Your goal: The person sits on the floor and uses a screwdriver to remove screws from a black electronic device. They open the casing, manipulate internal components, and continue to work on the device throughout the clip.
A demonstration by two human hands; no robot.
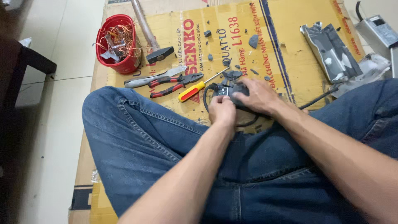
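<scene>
Hands, left [222, 111] and right [259, 96], grip tight on dark, jagged plastic device [229, 90] over cardboard [290, 62].

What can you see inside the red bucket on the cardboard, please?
Inside the red bucket lies a tangle of copper-coloured wire with grey scrap pieces among it. Whatever sits beneath that pile, down to the bottom, is covered.
</scene>
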